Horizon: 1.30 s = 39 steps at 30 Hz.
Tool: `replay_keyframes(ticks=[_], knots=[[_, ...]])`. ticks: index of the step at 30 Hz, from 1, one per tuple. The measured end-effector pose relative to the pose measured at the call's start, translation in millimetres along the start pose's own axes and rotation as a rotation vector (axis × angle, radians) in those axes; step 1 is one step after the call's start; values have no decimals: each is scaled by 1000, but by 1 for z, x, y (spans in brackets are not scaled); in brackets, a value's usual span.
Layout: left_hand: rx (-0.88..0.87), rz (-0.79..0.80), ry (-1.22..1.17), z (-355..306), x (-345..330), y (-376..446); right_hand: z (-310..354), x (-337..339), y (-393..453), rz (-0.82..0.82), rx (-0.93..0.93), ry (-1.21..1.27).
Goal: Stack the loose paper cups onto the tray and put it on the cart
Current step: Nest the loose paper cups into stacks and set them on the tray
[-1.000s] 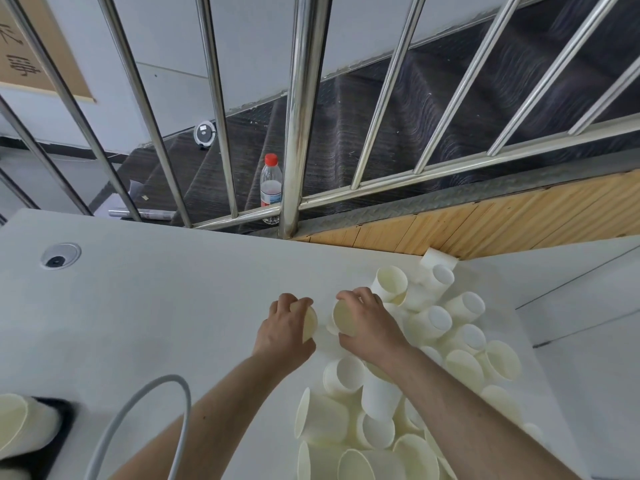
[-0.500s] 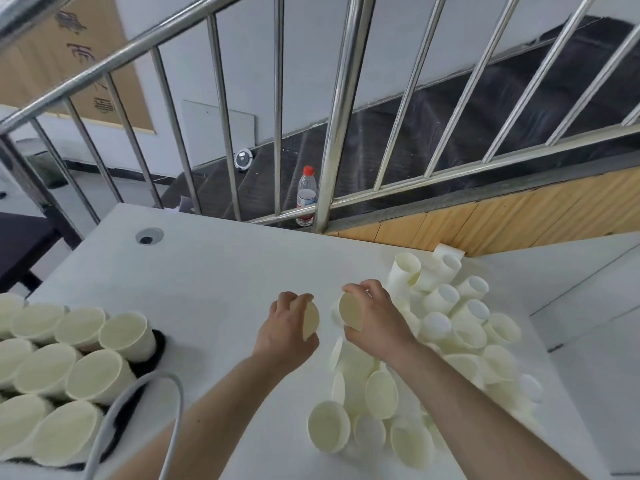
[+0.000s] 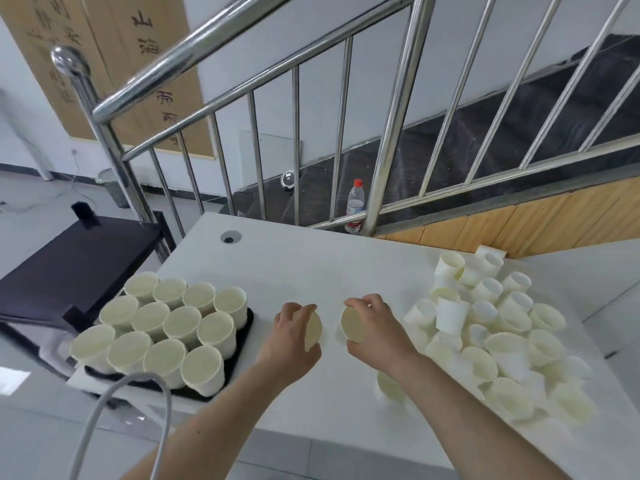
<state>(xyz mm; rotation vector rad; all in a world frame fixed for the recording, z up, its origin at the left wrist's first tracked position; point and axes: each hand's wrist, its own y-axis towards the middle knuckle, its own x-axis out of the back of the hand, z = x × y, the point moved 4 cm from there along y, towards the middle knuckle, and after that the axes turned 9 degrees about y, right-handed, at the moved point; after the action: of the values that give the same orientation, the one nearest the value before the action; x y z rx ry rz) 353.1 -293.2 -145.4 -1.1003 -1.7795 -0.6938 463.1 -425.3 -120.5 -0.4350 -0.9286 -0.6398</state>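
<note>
- Left hand [image 3: 291, 336]: fingers curled around one paper cup [image 3: 312, 331], held on its side above the white table [image 3: 311, 265] with its open mouth facing right. The grasp wraps the cup's wall, which leaves the rim free.
- Right hand [image 3: 375, 332]: closed in the same way on a second cup [image 3: 352, 324], mouth facing left. The two mouths face each other across a small gap and do not touch; taking one cup per hand probably halves the trips between pile and tray.
- Loose cups [image 3: 491, 337]: a disordered heap on the right part of the table, most lying on their sides, some overlapping. Many remain, so the task appears far from complete.
- Black tray [image 3: 247, 327]: at the table's left edge, carrying upright cups [image 3: 162, 327] in close rows, walls touching, mouths up. The tight packing presumably uses the tray's area and keeps the cups from tipping. Whether these are single cups or nested stacks cannot be told.
- Dark cart [image 3: 79, 261]: just beside the table's left end, close to the tray, so the loaded tray would need only a short transfer.
- Likely next move: carry both held cups left and set them on the tray cups.
</note>
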Motion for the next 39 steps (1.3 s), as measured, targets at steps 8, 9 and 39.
replay_keyframes(ticks=[8, 9, 39], knots=[[40, -82, 10, 94, 54, 11, 82, -45, 48, 14, 11, -4], [56, -83, 15, 115, 63, 14, 97, -54, 60, 17, 9, -6], [275, 58, 70, 380, 128, 83, 270, -216, 222, 228, 136, 50]])
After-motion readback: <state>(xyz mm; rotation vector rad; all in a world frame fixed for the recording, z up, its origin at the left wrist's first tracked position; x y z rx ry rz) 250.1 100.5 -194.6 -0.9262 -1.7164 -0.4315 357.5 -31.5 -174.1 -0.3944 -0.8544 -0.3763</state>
